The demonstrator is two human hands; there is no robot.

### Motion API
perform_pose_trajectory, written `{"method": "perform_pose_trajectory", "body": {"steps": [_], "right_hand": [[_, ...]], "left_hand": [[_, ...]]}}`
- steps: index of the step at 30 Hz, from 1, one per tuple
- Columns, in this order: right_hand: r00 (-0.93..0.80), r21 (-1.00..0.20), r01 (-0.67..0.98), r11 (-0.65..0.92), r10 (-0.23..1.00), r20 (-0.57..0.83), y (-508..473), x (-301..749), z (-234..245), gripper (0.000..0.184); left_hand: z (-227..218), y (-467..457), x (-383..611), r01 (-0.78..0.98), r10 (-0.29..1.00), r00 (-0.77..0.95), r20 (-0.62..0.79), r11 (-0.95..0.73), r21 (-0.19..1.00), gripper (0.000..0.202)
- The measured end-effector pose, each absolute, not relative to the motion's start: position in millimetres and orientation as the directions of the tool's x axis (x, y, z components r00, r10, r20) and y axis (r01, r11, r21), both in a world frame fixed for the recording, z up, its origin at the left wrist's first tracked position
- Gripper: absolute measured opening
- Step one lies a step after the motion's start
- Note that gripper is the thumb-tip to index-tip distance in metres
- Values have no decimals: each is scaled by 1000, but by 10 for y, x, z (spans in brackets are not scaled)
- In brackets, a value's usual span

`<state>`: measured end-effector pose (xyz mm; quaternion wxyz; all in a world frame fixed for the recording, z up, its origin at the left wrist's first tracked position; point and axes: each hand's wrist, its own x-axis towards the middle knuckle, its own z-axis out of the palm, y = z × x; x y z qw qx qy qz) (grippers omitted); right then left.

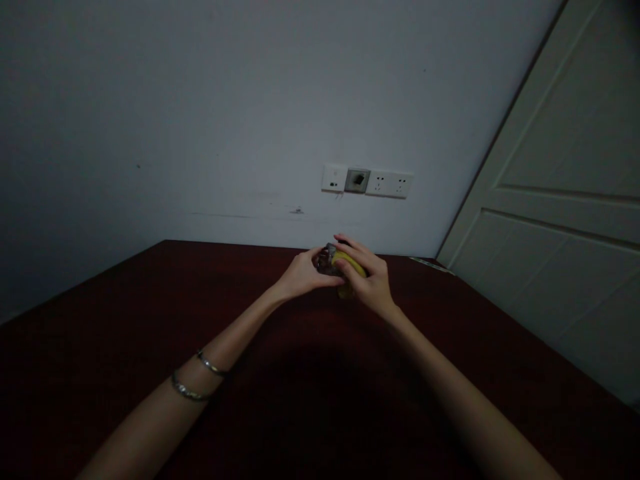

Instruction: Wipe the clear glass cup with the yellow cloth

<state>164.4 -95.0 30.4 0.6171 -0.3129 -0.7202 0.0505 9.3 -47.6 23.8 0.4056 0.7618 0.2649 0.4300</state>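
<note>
Both my arms reach out over a dark red table (150, 320). My left hand (299, 277) and my right hand (370, 280) meet above the far part of the table, fingers closed round a small object (334, 261). The object shows a yellow part under my right fingers and a greyish, shiny part next to my left thumb. What it is I cannot make out in the dim light. Two thin bracelets (197, 379) sit on my left forearm.
A plain grey wall (200, 120) stands behind the table, with a row of white wall sockets (367, 181) just above the hands. A pale panelled door (565, 193) stands at the right. The room is dim.
</note>
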Motion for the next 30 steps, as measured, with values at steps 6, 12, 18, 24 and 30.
{"method": "perform_pose_trajectory", "body": {"steps": [6,12,18,24,30], "right_hand": [[32,-543,337,769,567,823,-896,1654,260,28],[67,-577,367,729,598,799,-893,1646,320,27],[-245,-311,445,840,448,860,-993,1606,347,29],[146,-652,306,694,642,752,-852,1666,330,25],[3,-511,363,779,548,837,-940,1603,295,24]], "left_hand": [[262,-508,55,173,737,488,468,-608,775,65],[326,-560,78,313,759,449,472,-628,712,58],[360,-540,68,363,765,384,517,-641,677,53],[416,-620,94,391,781,387,491,-621,679,57],[364,-566,74,377,778,398,486,-622,686,53]]}}
